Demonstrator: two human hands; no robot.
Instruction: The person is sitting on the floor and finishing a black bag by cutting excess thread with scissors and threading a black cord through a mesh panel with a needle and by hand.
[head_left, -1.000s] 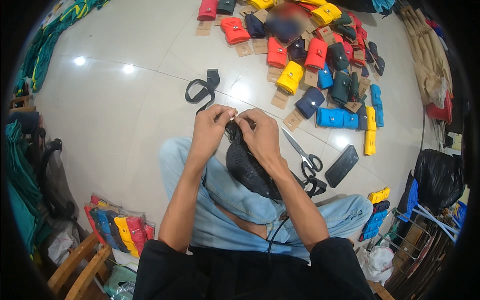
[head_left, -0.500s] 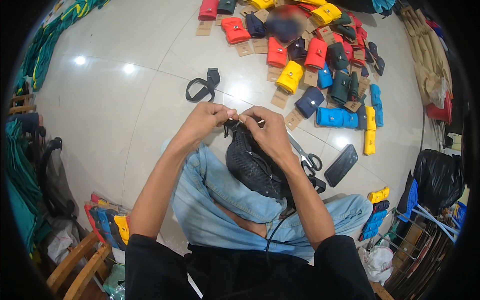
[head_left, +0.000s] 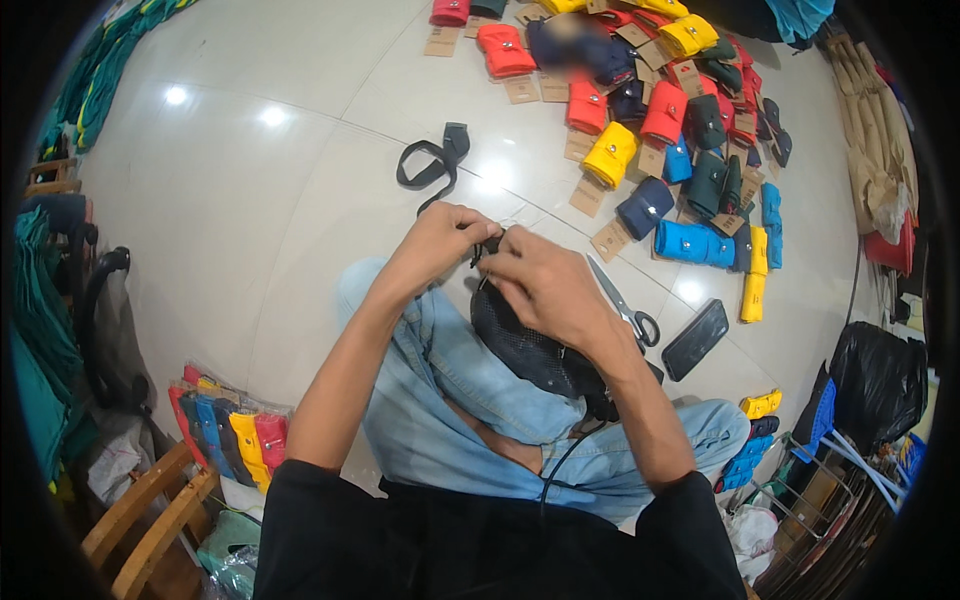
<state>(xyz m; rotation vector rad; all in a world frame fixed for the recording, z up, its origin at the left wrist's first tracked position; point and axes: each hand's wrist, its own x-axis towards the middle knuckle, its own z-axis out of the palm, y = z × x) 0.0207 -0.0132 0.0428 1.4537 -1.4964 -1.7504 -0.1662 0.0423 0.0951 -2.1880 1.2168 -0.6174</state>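
A black mesh bag point(head_left: 522, 343) rests against my bent leg in light blue jeans. My left hand point(head_left: 442, 245) pinches the dark upper edge of the bag between thumb and fingertips. Right beside it, my right hand point(head_left: 548, 280) is bent over the bag's top, fingers closed on its edge or cord; the exact grip is partly hidden. Past my left hand, a looped black strap point(head_left: 428, 165) lies on the tiles. Scissors point(head_left: 634, 314) with dark handles lie just right of my right hand, and beyond them is a black phone-like slab point(head_left: 695, 340).
Rolled pouches in red, yellow, blue and dark green, such as a yellow one point(head_left: 610, 155), are heaped with card tags ahead right. More bundles point(head_left: 230, 430) stand at left by wooden slats point(head_left: 150, 515). A black plastic bag point(head_left: 880, 380) and blue broom point(head_left: 817, 410) are at right.
My right hand has shifted down and curled further over the bag's top. My left hand keeps its pinch. The whole view has moved slightly, shifting the floor items rightward.
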